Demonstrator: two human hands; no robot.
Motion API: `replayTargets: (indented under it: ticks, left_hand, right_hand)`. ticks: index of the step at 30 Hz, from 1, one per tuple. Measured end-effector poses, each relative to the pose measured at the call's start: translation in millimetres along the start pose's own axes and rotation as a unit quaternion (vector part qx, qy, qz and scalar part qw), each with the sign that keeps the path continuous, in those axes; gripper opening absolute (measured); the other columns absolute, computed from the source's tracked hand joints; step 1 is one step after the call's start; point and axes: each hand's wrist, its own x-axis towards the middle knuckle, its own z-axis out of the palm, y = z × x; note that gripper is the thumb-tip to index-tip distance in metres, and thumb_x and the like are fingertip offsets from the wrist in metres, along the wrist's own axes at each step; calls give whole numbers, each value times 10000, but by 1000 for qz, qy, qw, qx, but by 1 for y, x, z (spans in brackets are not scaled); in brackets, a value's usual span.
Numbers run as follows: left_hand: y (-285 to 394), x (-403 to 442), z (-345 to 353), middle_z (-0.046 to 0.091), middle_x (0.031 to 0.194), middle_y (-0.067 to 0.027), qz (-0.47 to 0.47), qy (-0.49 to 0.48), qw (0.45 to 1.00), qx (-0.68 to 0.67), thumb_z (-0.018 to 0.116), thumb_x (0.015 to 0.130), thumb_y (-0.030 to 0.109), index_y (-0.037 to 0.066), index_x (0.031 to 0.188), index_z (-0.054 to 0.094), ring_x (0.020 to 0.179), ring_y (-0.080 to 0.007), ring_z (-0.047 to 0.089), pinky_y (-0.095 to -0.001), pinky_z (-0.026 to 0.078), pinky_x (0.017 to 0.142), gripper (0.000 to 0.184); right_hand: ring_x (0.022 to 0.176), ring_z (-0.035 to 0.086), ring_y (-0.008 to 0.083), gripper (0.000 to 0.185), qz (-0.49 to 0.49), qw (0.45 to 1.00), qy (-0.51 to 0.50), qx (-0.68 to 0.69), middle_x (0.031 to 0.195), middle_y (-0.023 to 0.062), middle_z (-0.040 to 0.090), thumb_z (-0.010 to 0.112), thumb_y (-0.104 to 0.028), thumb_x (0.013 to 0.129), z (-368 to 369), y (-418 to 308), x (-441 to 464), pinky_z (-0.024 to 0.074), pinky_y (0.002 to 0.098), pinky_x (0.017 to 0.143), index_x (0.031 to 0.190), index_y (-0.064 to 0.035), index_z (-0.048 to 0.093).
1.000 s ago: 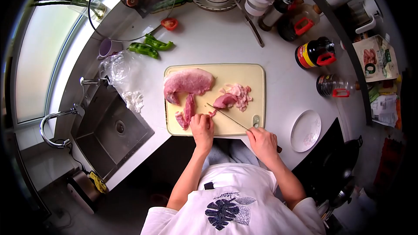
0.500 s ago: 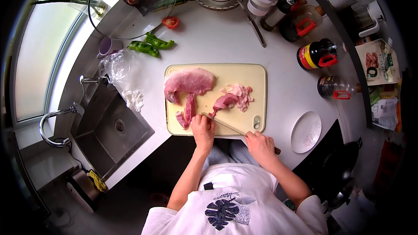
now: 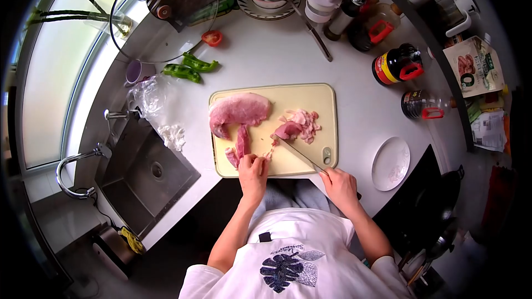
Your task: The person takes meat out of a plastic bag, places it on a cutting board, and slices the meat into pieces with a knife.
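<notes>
My right hand (image 3: 339, 185) is wrapped round the handle of a kitchen knife (image 3: 303, 156), whose blade slants across the cutting board (image 3: 299, 91). The blade's tip touches a dark pink piece of meat (image 3: 287, 130) beside a heap of sliced meat (image 3: 306, 122). At the board's front edge, my left hand (image 3: 253, 174) has its fingers pinched together; what they hold is hidden. Thin meat scraps (image 3: 270, 152) lie just right of its fingertips. Touching or close to that hand is a narrow strip of meat (image 3: 242, 141), below a large slab of pork (image 3: 241, 109).
Left are a sink (image 3: 156, 171), a plastic bag (image 3: 151, 97) and green peppers (image 3: 191, 67) near a cut tomato (image 3: 212, 37). A ladle (image 3: 310, 27) rests in a bowl at the back. Right stand sauce bottles (image 3: 396, 65) and a white oval plate (image 3: 391, 163).
My left hand has moved slightly left and towards me, away from the blade. The knife tip has shifted up and right, onto the dark pink piece. The camera view has also shifted slightly.
</notes>
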Motion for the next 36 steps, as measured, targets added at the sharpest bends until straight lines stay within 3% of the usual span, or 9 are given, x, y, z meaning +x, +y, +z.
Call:
replayTargets:
  ticks: [6,11,15,22,25,30,36]
  left_hand:
    - [-8,-4,-28,601,1030,-137,-25,21,999,19,713,788,-19,35,1006,643,959,-339,599,-427,505,813,236]
    - [6,18,-7,590,987,-118,39,31,997,54,739,798,118,63,947,637,919,-308,566,-430,447,797,189]
    - [9,25,15,553,912,-111,19,-2,993,116,718,786,155,54,879,598,919,-305,526,-431,409,817,182]
    - [4,21,21,558,900,-114,13,-34,991,125,714,755,119,49,863,609,926,-312,529,-433,410,808,166]
    - [0,16,11,556,890,-111,15,-36,993,114,724,780,128,51,850,608,917,-315,530,-436,415,805,156]
    - [-14,7,-20,582,940,-93,41,-12,996,75,738,823,115,71,913,635,915,-306,556,-431,430,795,144]
    - [-29,5,-47,594,959,-93,69,-23,993,97,741,784,88,82,999,656,922,-303,568,-423,441,792,231]
  right_hand:
    - [708,659,405,221,-7,999,22,30,779,178,670,633,-247,954,-1,-4,-4,512,505,625,874,-42,654]
    - [698,658,404,221,-8,1000,16,19,776,173,668,639,-252,952,0,-7,-3,511,507,619,879,-44,652]
    - [679,660,404,235,-16,1000,4,-15,763,172,656,641,-265,951,7,-10,-8,511,512,607,876,-42,646]
    - [698,683,398,209,-6,994,-68,-83,814,169,664,610,-263,966,21,-14,-2,521,538,637,947,-55,627]
    - [677,657,424,208,-28,997,-34,-66,765,184,640,622,-249,959,40,-22,16,520,524,629,916,-46,626]
    - [721,660,416,222,0,997,-46,-64,780,185,651,631,-251,950,21,-15,1,515,522,644,883,-39,623]
    - [727,652,406,252,4,1000,-5,-6,766,181,665,666,-246,924,8,-4,-14,502,498,645,819,-18,638]
